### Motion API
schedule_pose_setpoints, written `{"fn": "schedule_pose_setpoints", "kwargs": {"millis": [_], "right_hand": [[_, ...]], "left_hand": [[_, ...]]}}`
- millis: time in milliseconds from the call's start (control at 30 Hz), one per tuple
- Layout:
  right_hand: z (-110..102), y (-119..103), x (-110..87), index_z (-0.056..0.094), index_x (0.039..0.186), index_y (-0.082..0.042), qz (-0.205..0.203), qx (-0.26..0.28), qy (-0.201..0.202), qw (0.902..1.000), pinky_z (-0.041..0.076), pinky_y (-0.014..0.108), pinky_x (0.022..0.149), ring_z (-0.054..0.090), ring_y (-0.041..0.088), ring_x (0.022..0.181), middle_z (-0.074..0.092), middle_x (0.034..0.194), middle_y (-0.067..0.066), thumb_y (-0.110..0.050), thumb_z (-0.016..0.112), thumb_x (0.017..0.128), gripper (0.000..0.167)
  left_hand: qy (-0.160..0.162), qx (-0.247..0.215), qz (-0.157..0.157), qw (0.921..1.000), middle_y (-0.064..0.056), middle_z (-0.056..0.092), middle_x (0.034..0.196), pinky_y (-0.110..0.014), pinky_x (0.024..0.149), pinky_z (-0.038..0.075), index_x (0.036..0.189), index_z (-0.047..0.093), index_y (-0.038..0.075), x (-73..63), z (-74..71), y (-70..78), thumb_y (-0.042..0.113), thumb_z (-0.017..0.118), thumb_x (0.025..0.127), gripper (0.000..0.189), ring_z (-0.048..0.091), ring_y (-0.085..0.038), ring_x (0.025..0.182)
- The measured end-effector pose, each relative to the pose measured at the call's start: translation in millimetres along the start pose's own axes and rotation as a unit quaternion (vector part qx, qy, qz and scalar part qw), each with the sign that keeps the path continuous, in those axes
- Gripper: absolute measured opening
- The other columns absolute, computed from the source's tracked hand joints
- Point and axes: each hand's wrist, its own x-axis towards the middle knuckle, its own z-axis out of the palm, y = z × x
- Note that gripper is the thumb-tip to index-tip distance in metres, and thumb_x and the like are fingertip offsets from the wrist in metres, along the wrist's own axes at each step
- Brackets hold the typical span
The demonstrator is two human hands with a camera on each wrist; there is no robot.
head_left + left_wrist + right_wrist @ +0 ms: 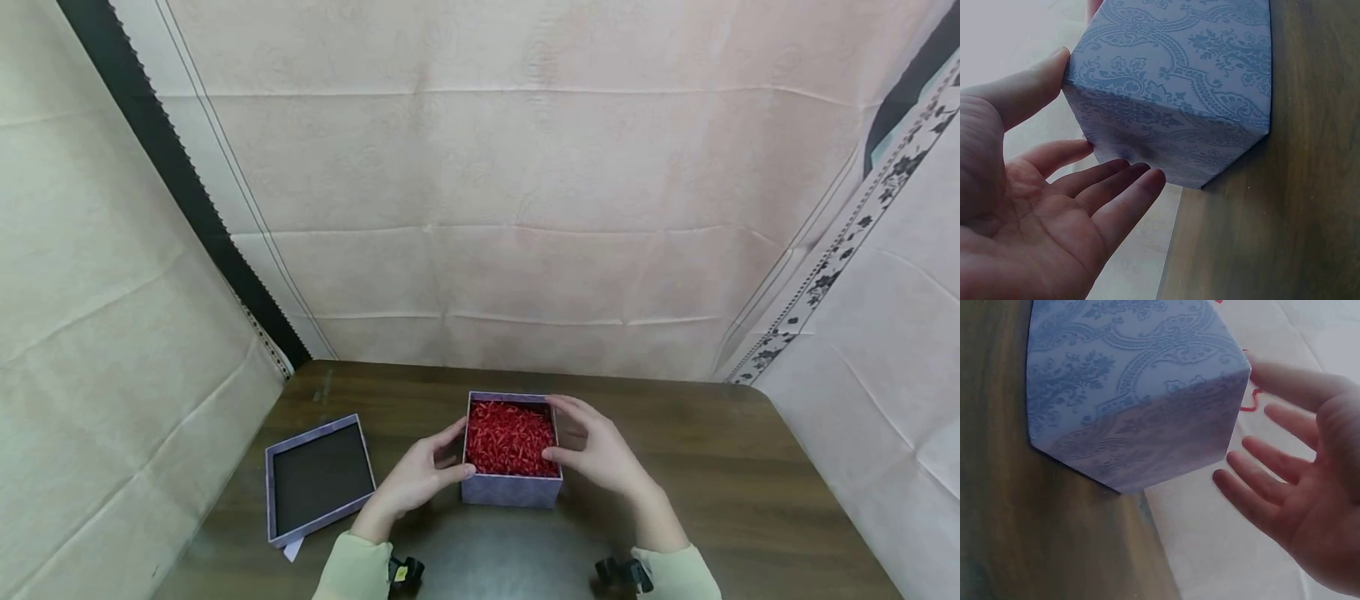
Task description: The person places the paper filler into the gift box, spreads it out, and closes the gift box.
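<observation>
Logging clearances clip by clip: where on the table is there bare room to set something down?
The widest free patch on the table lies between the right hand and the table's right edge. Smaller ones: nearside of the box, between the sleeves, and beyond the left hand, between lid and box. It is crowded at the box's left and right, hands flanking it.

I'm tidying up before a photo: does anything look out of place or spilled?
Two small oddities: a white piece pokes out from under the near corner of the upturned lid, perhaps caught there, and a red strand sticks out past the rim of the box. I see no spill.
</observation>
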Motion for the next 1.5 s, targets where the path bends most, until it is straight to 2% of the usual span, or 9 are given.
{"fn": "schedule_pose_setpoints", "kwargs": {"millis": [100, 200, 400, 533, 833, 1233, 1367, 1500], "right_hand": [[2, 5, -7.2, 0.045, 0.165, -0.016, 0.021, 0.027, -0.007, 0.9994, 0.054, 0.057, 0.107, 0.051, 0.039, 0.146, 0.043, 0.167, 0.012, -0.029, 0.091, 0.089, 0.089], [5, 10, -13.5, 0.038, 0.167, -0.014, 0.032, 0.051, -0.017, 0.9981, 0.049, 0.061, 0.112, 0.048, 0.039, 0.147, 0.038, 0.171, 0.011, -0.034, 0.088, 0.091, 0.093], [14, 20, -21.4, 0.035, 0.168, -0.008, 0.031, 0.104, -0.034, 0.9935, 0.048, 0.053, 0.114, 0.049, 0.040, 0.146, 0.030, 0.174, 0.011, -0.028, 0.086, 0.094, 0.091], [16, 20, -21.0, 0.032, 0.168, -0.005, 0.026, 0.131, -0.050, 0.9898, 0.047, 0.052, 0.114, 0.049, 0.042, 0.146, 0.025, 0.176, 0.012, -0.025, 0.085, 0.095, 0.092], [14, 23, -22.9, 0.031, 0.168, -0.004, 0.023, 0.135, -0.061, 0.9886, 0.046, 0.056, 0.113, 0.050, 0.042, 0.145, 0.025, 0.176, 0.013, -0.023, 0.084, 0.096, 0.091], [13, 25, -22.5, 0.027, 0.170, -0.007, 0.033, 0.145, -0.071, 0.9863, 0.047, 0.047, 0.114, 0.049, 0.041, 0.146, 0.024, 0.176, 0.012, -0.023, 0.082, 0.097, 0.093], [13, 24, -22.5, 0.027, 0.170, -0.007, 0.042, 0.153, -0.069, 0.9850, 0.047, 0.045, 0.114, 0.049, 0.041, 0.146, 0.024, 0.176, 0.013, -0.022, 0.083, 0.097, 0.093], [15, 22, -22.4, 0.028, 0.169, -0.006, 0.048, 0.162, -0.070, 0.9832, 0.047, 0.045, 0.114, 0.048, 0.041, 0.146, 0.023, 0.176, 0.013, -0.021, 0.083, 0.096, 0.093]], "left_hand": [[0.002, 0.001, -0.002, 1.0000, -0.017, 0.034, 0.171, -0.056, 0.116, 0.044, 0.167, 0.035, 0.005, -0.3, 0.0, -0.9, 0.021, 0.078, 0.101, 0.081, 0.038, -0.044, 0.153], [0.004, 0.001, -0.002, 1.0000, -0.017, 0.034, 0.171, -0.056, 0.116, 0.044, 0.167, 0.035, 0.005, -0.7, -0.2, -2.4, 0.021, 0.078, 0.101, 0.081, 0.038, -0.044, 0.153], [0.004, -0.003, -0.003, 1.0000, -0.017, 0.035, 0.171, -0.056, 0.117, 0.043, 0.167, 0.036, 0.006, -1.2, 1.1, -3.1, 0.021, 0.079, 0.100, 0.081, 0.037, -0.044, 0.153], [0.008, -0.005, -0.004, 0.9999, -0.017, 0.035, 0.171, -0.057, 0.117, 0.042, 0.167, 0.036, 0.005, -2.7, 1.0, -2.8, 0.020, 0.079, 0.100, 0.081, 0.037, -0.045, 0.153], [0.006, 0.000, -0.004, 1.0000, -0.018, 0.035, 0.170, -0.058, 0.117, 0.042, 0.167, 0.036, 0.005, -1.9, 0.8, -1.4, 0.020, 0.078, 0.101, 0.080, 0.036, -0.047, 0.153], [0.006, 0.024, 0.005, 0.9997, -0.020, 0.036, 0.170, -0.058, 0.116, 0.043, 0.166, 0.037, 0.003, -0.5, -1.4, -0.1, 0.023, 0.076, 0.102, 0.077, 0.042, -0.045, 0.150], [0.029, 0.055, 0.008, 0.9980, -0.019, 0.042, 0.166, -0.056, 0.115, 0.045, 0.165, 0.041, 0.005, -5.9, -9.1, -2.7, 0.028, 0.072, 0.105, 0.071, 0.048, -0.043, 0.146], [0.095, 0.084, 0.012, 0.9918, -0.015, 0.053, 0.159, -0.049, 0.113, 0.050, 0.160, 0.051, 0.011, -19.0, -30.1, -5.0, 0.030, 0.069, 0.107, 0.060, 0.057, -0.038, 0.140]]}}
